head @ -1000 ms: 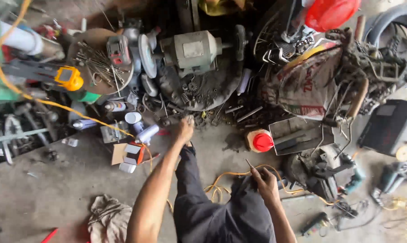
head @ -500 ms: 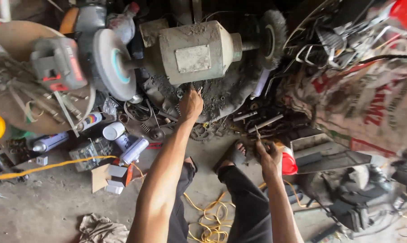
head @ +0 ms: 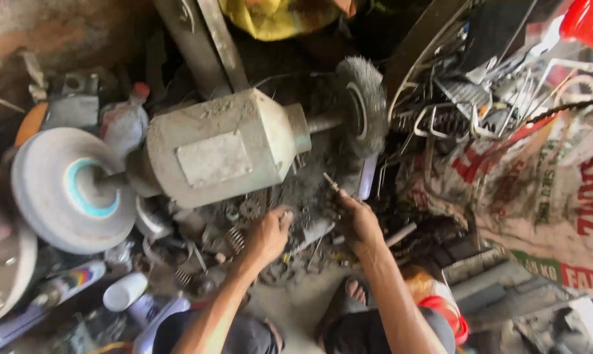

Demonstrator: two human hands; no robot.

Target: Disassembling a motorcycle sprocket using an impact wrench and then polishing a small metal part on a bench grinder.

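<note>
Much of the scene was hard to read: the floor (head: 296, 308) under the bench grinder (head: 221, 147) was buried in dark, greasy scrap (head: 309, 196), and most pieces there could not be told apart. The grinding wheel (head: 70, 190) on the machine's left end was partly cut off by clutter at the frame's left edge, and a red container (head: 588, 23) was cropped at the top right corner.

The right hand (head: 359, 226) was closed around a small, thin metal piece (head: 331, 182), whose tip stuck up from between the fingers, just below the wire brush wheel (head: 365, 105) on the grinder's right end. The piece looked short, dull grey and slightly angled; its lower part was hidden in the grip.

The left hand (head: 267, 236) lay knuckles up on the scrap below the grinder's body, fingers curled down into the pile; whether it gripped anything could not be told. A coil spring (head: 235, 239) lay just beside it.

The grinder itself was a pale, dusty, drum-shaped motor with a flat plate on its side. A printed sack (head: 545, 196) crowded the right, bottles (head: 123, 124) and a spray can (head: 67, 282) the left. Bare concrete showed only near the person's sandalled foot (head: 349, 298), between the two forearms.
</note>
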